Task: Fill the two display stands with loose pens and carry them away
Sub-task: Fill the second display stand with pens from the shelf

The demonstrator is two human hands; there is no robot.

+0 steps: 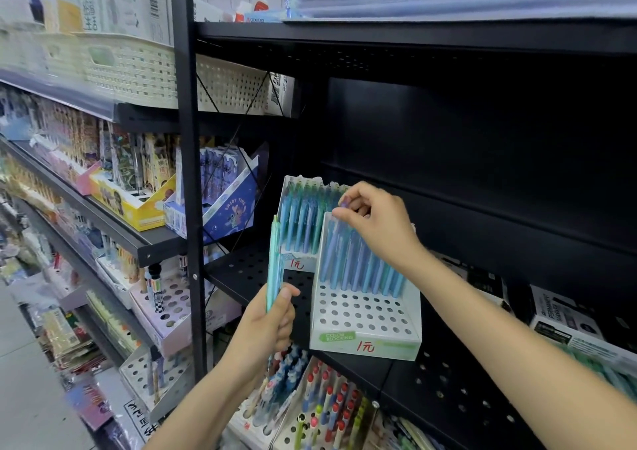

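While pinching the cap of a blue pen (339,223) at the back row of the near display stand (365,322), right hand (375,222): thumb and forefinger closed on the pen top, other fingers curled. Left hand (272,322) at 7 o'clock from that stand, fist wrapped round a bundle of teal pens (275,260) held upright, tips pointing to 12. Near stand on the black perforated shelf (241,270), back rows filled with blue pens, front holes bare. Second display stand (300,218) just behind at 11 o'clock, packed with blue and teal pens, partly hidden by the near stand's left wall and the hand. Black upright post (188,180) at 9 o'clock; beyond it, cartoon pen boxes (220,201). White woven baskets (138,70) above at 11. Red-capped pens (327,401) in racks below at 6. Black marker boxes (565,315) at 3 o'clock.
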